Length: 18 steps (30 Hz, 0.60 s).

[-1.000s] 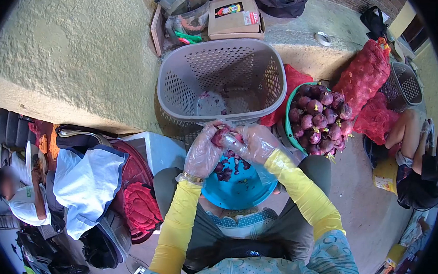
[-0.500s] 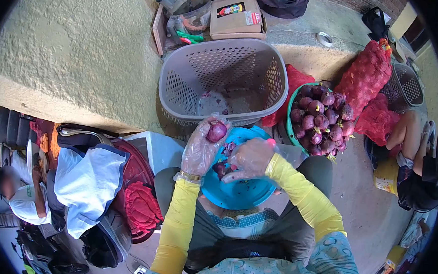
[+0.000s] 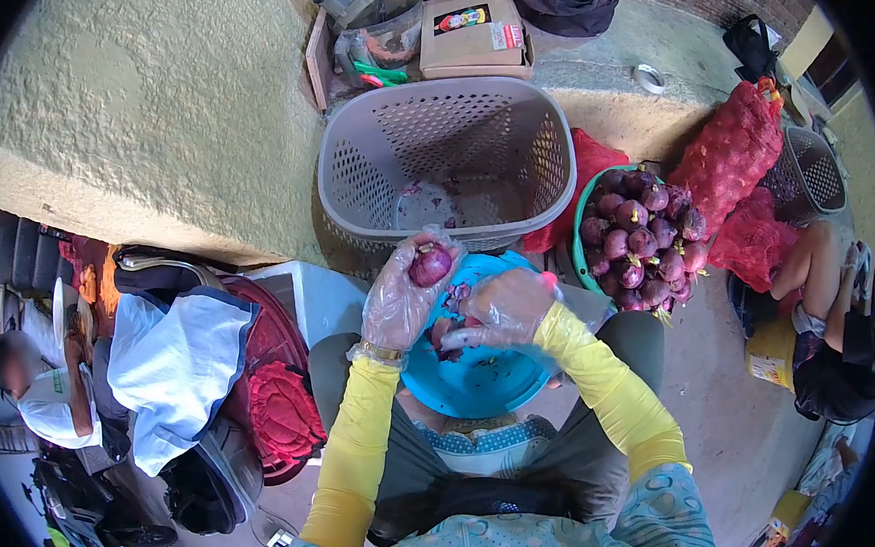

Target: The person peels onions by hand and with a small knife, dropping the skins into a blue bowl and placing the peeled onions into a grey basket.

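My left hand (image 3: 396, 306), in a clear plastic glove, is closed around a red onion (image 3: 431, 266). It holds the onion above the left rim of a blue basin (image 3: 470, 391). My right hand (image 3: 508, 308), also gloved, is over the basin with its fingers curled. A bit of pink (image 3: 549, 278) shows by its knuckles; what the hand grips is mostly hidden. Purple onion skins (image 3: 446, 334) lie in the basin beneath my right fingers. The basin sits between my knees.
A grey perforated basket (image 3: 445, 232) with some skins stands ahead. On the right are a green tub (image 3: 579, 247) heaped with red onions (image 3: 642, 243) and a full red mesh sack (image 3: 734, 141). A cardboard box (image 3: 470, 35) rests on the ledge. Other people sit at both sides.
My right hand has shifted slightly up and to the right over the basin. The onion in my left hand has turned or dipped a little; my left hand stays in place.
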Tool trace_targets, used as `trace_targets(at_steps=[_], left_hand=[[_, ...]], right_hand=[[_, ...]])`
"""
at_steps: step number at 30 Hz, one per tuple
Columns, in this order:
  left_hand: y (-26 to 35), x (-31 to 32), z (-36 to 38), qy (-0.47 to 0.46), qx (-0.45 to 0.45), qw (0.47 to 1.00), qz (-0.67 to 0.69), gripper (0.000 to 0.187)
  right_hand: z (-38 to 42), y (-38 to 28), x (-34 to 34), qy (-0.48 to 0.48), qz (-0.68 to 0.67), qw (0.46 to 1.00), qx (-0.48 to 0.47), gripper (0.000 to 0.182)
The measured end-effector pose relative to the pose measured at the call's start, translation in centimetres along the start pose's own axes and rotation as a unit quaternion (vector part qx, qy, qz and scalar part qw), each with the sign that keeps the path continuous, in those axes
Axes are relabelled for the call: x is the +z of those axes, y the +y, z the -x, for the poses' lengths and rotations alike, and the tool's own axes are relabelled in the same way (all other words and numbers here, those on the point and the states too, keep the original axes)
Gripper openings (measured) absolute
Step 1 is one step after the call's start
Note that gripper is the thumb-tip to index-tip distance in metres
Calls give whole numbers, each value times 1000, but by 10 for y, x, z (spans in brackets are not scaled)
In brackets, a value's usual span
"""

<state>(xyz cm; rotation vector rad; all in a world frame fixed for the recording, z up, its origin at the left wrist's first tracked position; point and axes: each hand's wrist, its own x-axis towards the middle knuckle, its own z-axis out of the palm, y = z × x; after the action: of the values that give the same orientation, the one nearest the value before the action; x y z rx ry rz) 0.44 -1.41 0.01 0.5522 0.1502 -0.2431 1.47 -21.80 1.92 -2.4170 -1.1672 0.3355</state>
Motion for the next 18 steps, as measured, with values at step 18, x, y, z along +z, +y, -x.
trace_targets(at_steps=[18], left_hand=[[-10,-1,1,-51,-4,996,-67,34]], right_hand=[[-3,-8,-14,196,-172,947,188,53]])
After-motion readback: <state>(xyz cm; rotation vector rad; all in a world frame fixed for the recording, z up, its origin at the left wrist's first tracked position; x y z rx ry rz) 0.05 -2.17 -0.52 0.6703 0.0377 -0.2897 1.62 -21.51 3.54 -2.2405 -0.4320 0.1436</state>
